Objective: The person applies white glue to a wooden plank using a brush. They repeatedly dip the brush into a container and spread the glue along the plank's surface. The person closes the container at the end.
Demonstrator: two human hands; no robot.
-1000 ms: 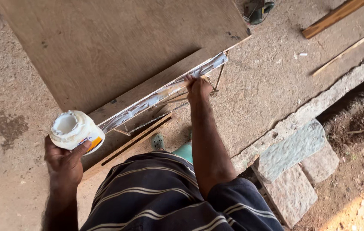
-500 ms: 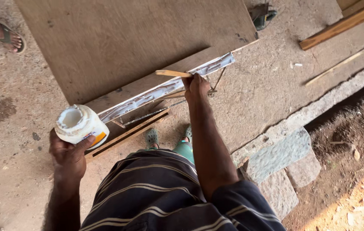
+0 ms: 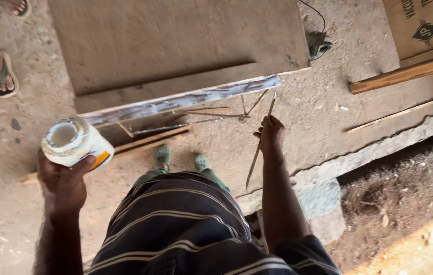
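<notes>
A large flat sheet of brown board (image 3: 175, 40) is being kept raised over the dusty concrete floor (image 3: 328, 127), its near edge (image 3: 186, 99) being coated in a glossy, whitish, streaky layer of what is judged to be glue. A round white tub with an orange label (image 3: 74, 142), open at the top, is being gripped from below by the left hand (image 3: 63, 183), fingers wrapped round it. A thin, straight wooden stick (image 3: 259, 142) is being pinched in the closed fingers of the right hand (image 3: 271, 135), pointing towards the edge; a dip into the tub is being judged as called for next
</notes>
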